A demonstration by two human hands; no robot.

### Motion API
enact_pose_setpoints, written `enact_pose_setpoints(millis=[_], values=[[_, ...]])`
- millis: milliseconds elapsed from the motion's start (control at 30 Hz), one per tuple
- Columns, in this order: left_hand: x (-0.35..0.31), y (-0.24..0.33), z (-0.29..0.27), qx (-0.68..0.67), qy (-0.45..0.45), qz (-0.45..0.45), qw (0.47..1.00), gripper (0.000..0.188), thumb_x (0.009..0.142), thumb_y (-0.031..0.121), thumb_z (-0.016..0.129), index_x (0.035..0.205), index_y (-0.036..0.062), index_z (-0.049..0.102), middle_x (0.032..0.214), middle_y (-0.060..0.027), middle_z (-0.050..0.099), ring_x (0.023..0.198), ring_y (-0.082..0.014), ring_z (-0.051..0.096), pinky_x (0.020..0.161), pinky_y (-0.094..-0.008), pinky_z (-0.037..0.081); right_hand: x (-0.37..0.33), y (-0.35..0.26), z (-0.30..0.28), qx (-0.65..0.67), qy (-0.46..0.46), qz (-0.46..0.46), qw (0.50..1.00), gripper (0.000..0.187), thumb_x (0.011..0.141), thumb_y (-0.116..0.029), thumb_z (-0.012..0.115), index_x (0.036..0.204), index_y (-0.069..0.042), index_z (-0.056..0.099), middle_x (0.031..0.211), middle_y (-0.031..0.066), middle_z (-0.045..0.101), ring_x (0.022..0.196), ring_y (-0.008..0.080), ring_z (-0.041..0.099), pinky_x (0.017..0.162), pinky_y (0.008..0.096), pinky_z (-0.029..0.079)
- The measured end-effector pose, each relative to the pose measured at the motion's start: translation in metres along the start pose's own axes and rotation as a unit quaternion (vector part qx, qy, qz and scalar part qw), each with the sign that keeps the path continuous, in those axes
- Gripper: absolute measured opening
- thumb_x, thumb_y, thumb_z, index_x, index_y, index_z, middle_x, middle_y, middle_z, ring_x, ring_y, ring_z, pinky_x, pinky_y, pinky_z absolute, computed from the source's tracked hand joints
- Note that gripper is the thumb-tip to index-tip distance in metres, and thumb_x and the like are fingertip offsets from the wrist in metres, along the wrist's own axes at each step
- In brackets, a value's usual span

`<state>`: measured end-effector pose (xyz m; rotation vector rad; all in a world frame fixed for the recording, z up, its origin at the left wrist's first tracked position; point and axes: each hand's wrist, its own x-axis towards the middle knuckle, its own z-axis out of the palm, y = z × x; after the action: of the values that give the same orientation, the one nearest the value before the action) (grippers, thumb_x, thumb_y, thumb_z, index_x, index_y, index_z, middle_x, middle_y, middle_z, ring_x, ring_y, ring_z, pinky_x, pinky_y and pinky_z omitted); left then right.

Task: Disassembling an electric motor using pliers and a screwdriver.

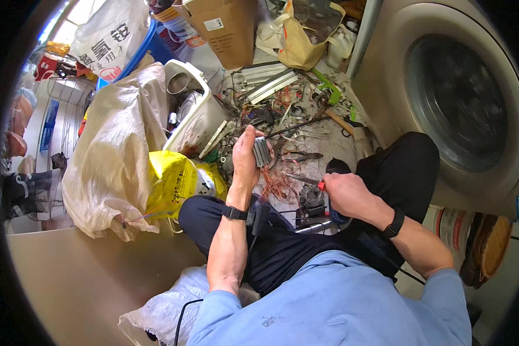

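Note:
My left hand (246, 158) is closed around a grey, ridged metal block (262, 151) that looks like a stack of thin plates. Just below it, a tangle of fine copper wire (275, 183) spreads over the floor. In my closed right hand (350, 195) is a red-handled tool with a narrow pointed metal end (299, 177). That tip points left toward the copper wire, apart from the block. Dark-handled pliers (303, 155) lie on the floor between my hands. A dark mechanical part (311, 203) sits close to my right hand.
A front-loading washing machine (386, 75) stands at the right. Scrap metal strips (271, 86) and a wooden handle (339, 121) litter the floor ahead. On the left are a white bin (210, 115), a yellow bag (176, 181) and a beige sack (118, 144). A cardboard box (225, 34) stands behind.

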<state>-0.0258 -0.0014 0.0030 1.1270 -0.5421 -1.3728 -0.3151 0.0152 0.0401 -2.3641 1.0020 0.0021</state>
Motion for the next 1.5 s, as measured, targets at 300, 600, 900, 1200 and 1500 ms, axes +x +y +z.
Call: enact_pose_setpoints(millis=[300,600,900,1200,1500], values=[[0.006,-0.022,0.008,0.114,-0.042,0.023,0.992,0.039,0.109,0.044,0.06,0.108,0.0056,0.066,0.08,-0.0067,0.07,0.065,-0.0153,0.067,0.059,-0.0293,0.055,0.012,-0.006,0.002,-0.006,-0.024,-0.002,1.0,0.018,0.081,-0.005,0.063,0.097,0.003,0.064,0.09,0.0239,0.073,0.082,0.0434,0.073,0.074,0.0538,0.059],[0.01,-0.032,0.013,0.11,-0.046,0.011,0.993,0.039,0.107,0.045,0.062,0.108,0.0057,0.067,0.08,-0.005,0.069,0.065,-0.0134,0.065,0.061,-0.0281,0.054,0.008,-0.006,0.004,0.008,0.008,0.01,1.0,0.014,0.088,-0.012,0.065,0.091,0.001,0.065,0.082,0.023,0.072,0.079,0.0431,0.073,0.071,0.0538,0.058],[0.02,0.006,-0.016,0.032,0.046,0.049,0.997,0.05,0.104,0.056,0.062,0.105,0.0057,0.062,0.074,-0.0086,0.068,0.058,-0.0194,0.067,0.051,-0.0315,0.054,-0.013,0.001,0.006,0.082,0.079,0.008,0.993,0.015,0.097,-0.015,0.067,0.092,-0.002,0.062,0.08,0.0207,0.069,0.077,0.0431,0.07,0.069,0.0521,0.056],[0.019,-0.023,-0.007,0.124,-0.035,0.074,0.989,0.054,0.105,0.058,0.059,0.11,0.0047,0.065,0.079,-0.0073,0.069,0.064,-0.0165,0.066,0.057,-0.0287,0.053,0.005,-0.012,0.013,0.047,0.015,0.001,0.999,0.017,0.081,-0.005,0.064,0.095,0.004,0.064,0.087,0.0247,0.072,0.079,0.0437,0.074,0.073,0.0525,0.06],[0.015,-0.033,0.005,0.109,-0.067,-0.039,0.991,0.041,0.106,0.047,0.063,0.107,0.0059,0.067,0.078,-0.0077,0.07,0.064,-0.0158,0.067,0.058,-0.0293,0.055,0.008,-0.009,-0.004,0.054,-0.061,0.028,0.996,0.018,0.087,-0.011,0.064,0.096,0.005,0.066,0.085,0.0262,0.073,0.084,0.0458,0.073,0.077,0.0545,0.059]])
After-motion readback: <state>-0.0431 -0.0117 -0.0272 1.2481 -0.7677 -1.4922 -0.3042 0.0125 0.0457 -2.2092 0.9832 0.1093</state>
